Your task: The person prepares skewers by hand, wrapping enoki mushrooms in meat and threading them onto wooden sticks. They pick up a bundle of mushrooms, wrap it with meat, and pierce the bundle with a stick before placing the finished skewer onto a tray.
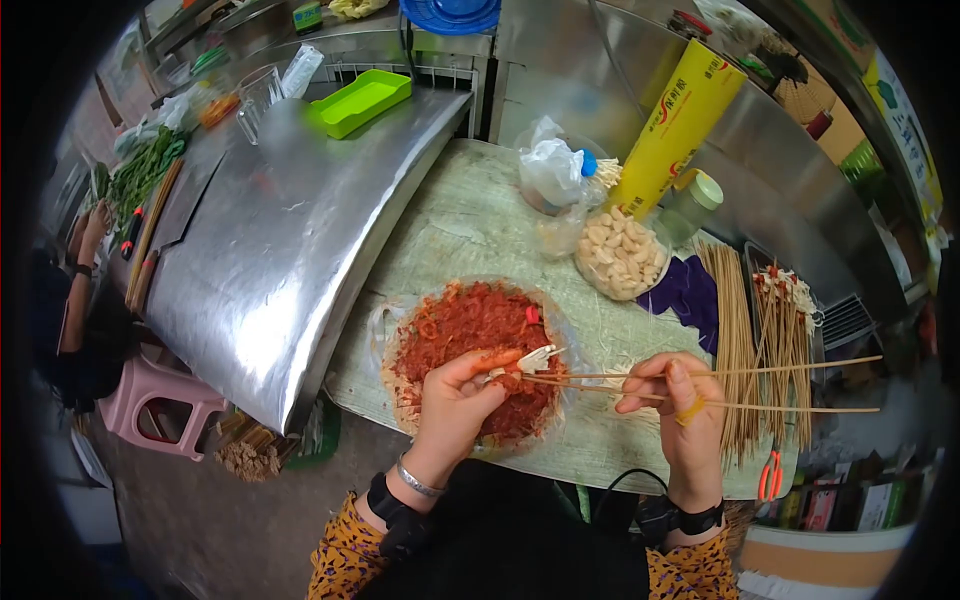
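Skewers (700, 388), 2 thin bamboo sticks, lay pinched in the right hand (680, 415), points over the bowl (400, 400) of red marinated meat. They looked light, stiff, splintery. The left hand (462, 395) closed on a slippery meat piece (535, 360) at the tips.

Food-prep corner of small eatery or street-food stall, skewer making. Evidence: steel counter (270, 250) and steel wall panels (780, 130), commercial look. Worn prep board (470, 220) crowded with bowl of red marinated meat (470, 350), bag of peeled garlic (620, 255), big yellow cling-film roll (680, 120). Bundle of bare bamboo skewers (735, 330) beside tray of finished skewers (785, 310). Green tray (360, 100) and greens (145, 170) further along counter. Pink plastic stool (150, 400) on bare floor. Second person (80, 300) working at far left.
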Motion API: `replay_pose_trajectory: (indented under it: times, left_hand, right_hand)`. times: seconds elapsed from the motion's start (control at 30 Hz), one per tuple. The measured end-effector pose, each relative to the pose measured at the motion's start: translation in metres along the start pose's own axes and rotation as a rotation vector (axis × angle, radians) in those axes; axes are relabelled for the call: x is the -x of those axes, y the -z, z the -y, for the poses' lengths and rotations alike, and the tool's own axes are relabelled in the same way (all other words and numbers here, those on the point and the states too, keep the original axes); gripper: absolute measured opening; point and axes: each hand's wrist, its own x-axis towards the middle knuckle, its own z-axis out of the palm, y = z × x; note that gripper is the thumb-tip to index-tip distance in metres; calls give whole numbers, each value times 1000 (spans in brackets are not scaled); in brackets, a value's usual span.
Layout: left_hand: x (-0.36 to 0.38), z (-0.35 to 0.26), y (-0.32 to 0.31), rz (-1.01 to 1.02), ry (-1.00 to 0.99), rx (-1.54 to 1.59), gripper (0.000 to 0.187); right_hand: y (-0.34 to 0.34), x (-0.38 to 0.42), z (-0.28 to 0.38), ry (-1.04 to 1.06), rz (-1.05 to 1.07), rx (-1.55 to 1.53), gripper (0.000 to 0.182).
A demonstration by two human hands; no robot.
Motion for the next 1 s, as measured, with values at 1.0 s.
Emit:
replay_pose_trajectory:
  times: [1.0]
  left_hand:
    - [-2,1,9,-38,68,274,28]
  right_hand:
    - [13,12,-42,-37,34,-321,32]
